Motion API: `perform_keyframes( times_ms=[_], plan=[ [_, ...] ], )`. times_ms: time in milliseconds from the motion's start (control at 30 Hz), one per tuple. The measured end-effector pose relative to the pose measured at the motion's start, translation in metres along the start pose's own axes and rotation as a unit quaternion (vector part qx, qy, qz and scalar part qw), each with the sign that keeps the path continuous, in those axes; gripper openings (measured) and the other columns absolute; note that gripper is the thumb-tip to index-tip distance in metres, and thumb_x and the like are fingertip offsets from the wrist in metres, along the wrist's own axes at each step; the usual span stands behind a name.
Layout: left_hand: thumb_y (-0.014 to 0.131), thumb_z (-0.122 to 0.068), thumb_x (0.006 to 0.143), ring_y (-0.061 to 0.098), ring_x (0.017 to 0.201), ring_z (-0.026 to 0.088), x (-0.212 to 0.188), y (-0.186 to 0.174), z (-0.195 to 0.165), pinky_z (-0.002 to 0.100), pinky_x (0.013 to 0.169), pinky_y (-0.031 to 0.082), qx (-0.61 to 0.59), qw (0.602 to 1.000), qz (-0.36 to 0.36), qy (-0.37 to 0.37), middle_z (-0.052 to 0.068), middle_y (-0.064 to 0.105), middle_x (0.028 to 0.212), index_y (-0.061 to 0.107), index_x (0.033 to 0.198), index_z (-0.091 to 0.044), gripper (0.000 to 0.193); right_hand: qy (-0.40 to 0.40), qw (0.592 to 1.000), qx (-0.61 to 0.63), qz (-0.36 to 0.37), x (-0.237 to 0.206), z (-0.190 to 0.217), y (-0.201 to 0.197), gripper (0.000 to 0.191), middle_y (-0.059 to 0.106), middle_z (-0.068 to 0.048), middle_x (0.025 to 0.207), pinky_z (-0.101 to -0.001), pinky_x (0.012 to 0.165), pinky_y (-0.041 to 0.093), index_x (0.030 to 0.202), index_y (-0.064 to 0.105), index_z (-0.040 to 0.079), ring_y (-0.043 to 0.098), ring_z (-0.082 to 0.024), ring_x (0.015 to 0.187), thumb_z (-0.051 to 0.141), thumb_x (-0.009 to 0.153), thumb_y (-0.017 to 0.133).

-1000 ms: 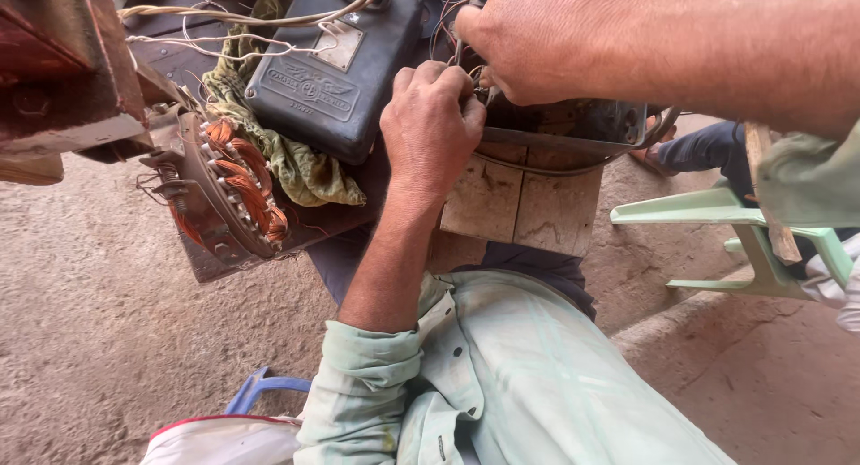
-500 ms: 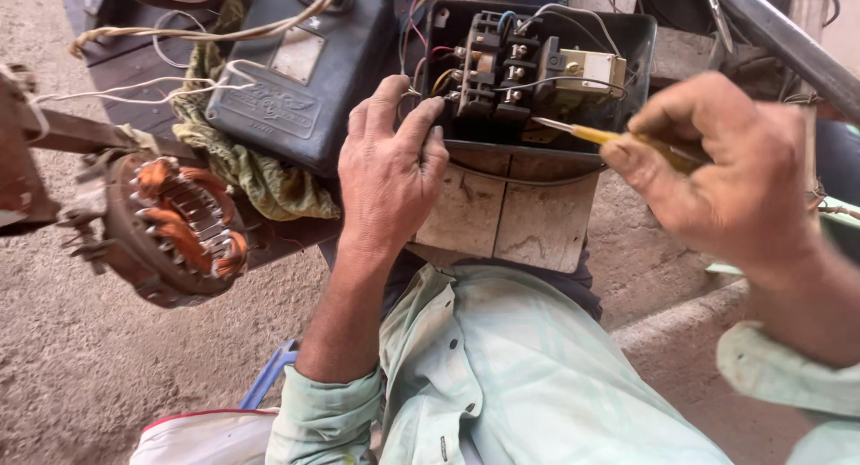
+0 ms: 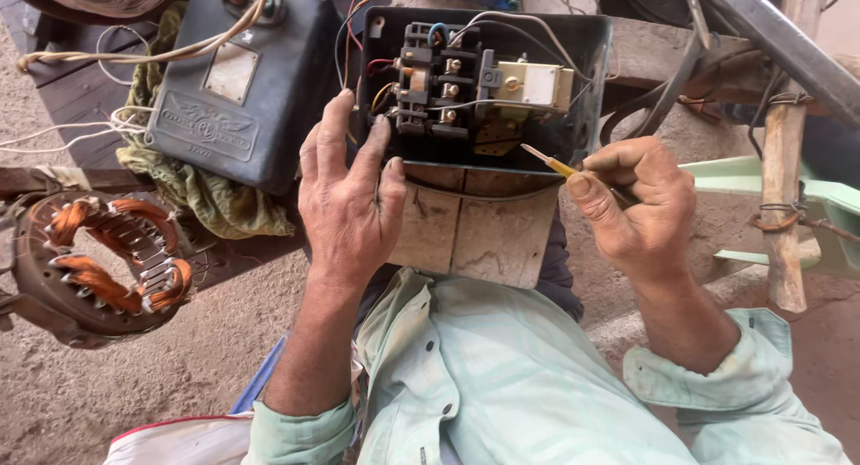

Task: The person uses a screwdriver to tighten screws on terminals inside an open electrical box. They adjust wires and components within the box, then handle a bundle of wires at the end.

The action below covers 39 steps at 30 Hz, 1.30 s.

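A black open electrical box (image 3: 587, 48) sits on my lap on a wooden board (image 3: 466, 232). Inside it are a black terminal block (image 3: 439, 80) with coloured wires and a cream relay part (image 3: 533, 84). My left hand (image 3: 349, 192) grips the box's lower left edge, fingers over the rim. My right hand (image 3: 636, 210) holds a yellow-handled screwdriver (image 3: 548, 160), its tip pointing up-left just below the box's front edge, apart from the terminals.
A dark blue-grey metal housing (image 3: 237, 89) with a plate lies left of the box on a green cloth (image 3: 210, 201). A motor stator with copper windings (image 3: 103, 259) sits at far left. A pale green plastic chair (image 3: 806, 214) and wooden post (image 3: 784, 205) stand right.
The view has swung so the box interior is fully in sight. My right hand has come away from the terminals and lowered to the box's right front, screwdriver in hand. My left hand stays on the box.
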<state>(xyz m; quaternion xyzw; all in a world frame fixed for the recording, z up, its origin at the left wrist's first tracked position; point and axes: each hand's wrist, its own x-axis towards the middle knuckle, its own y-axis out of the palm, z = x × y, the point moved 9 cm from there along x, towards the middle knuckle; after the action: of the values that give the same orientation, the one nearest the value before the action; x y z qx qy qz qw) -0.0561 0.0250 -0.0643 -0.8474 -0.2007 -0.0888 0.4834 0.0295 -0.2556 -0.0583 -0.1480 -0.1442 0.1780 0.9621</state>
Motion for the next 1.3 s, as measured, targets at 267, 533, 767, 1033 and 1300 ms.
perform_keyframes(
  times_ms=[267,533,767,1033,1300],
  plan=[
    [0.076,-0.018,0.097,0.051,0.143,0.034,0.015,-0.016,0.014,0.047,0.121,0.043,-0.148,0.986,-0.052,-0.062,0.018,0.050,0.155,0.075,0.124,-0.008,0.029,-0.048,0.992,0.039,-0.113,-0.004,0.011,-0.031,0.031,0.062,-0.005,0.087,-0.0169,0.060,0.043,0.114,0.058,-0.001,0.053,-0.005,0.065,0.023,0.098,0.072],
    [0.084,-0.017,0.086,0.050,0.136,0.038,0.056,-0.017,0.028,0.048,0.112,0.045,-0.078,0.995,-0.056,-0.029,0.018,0.056,0.143,0.080,0.108,-0.010,0.024,-0.055,0.986,0.111,-0.108,0.001,-0.009,-0.020,0.026,0.067,-0.011,0.094,-0.0201,0.068,0.051,0.118,0.056,-0.003,0.060,-0.011,0.071,0.013,0.103,0.070],
    [0.078,-0.018,0.083,0.050,0.128,0.035,0.077,0.001,0.028,0.049,0.092,0.049,0.028,0.999,-0.009,0.017,0.019,0.057,0.137,0.077,0.082,-0.005,0.014,-0.030,0.986,0.145,-0.081,0.022,-0.025,-0.002,0.020,0.065,-0.010,0.091,-0.0180,0.061,0.046,0.119,0.055,-0.002,0.056,-0.009,0.069,0.007,0.106,0.067],
    [0.076,-0.015,0.084,0.052,0.126,0.032,0.084,0.004,0.032,0.046,0.089,0.051,0.010,0.999,0.020,0.030,0.015,0.058,0.137,0.077,0.083,-0.004,0.011,-0.034,0.989,0.119,-0.077,0.029,-0.019,0.004,0.019,0.062,-0.008,0.088,-0.0163,0.060,0.043,0.118,0.055,-0.001,0.052,-0.006,0.067,0.010,0.105,0.064],
    [0.079,-0.024,0.092,0.054,0.123,0.032,0.092,-0.004,0.041,0.047,0.093,0.053,-0.067,0.997,0.013,0.027,0.016,0.058,0.138,0.081,0.103,-0.007,0.021,-0.043,0.989,0.112,-0.082,0.031,-0.021,0.004,0.022,0.056,-0.006,0.081,-0.0181,0.062,0.042,0.117,0.056,0.000,0.048,-0.007,0.066,0.016,0.105,0.063]
  ],
)
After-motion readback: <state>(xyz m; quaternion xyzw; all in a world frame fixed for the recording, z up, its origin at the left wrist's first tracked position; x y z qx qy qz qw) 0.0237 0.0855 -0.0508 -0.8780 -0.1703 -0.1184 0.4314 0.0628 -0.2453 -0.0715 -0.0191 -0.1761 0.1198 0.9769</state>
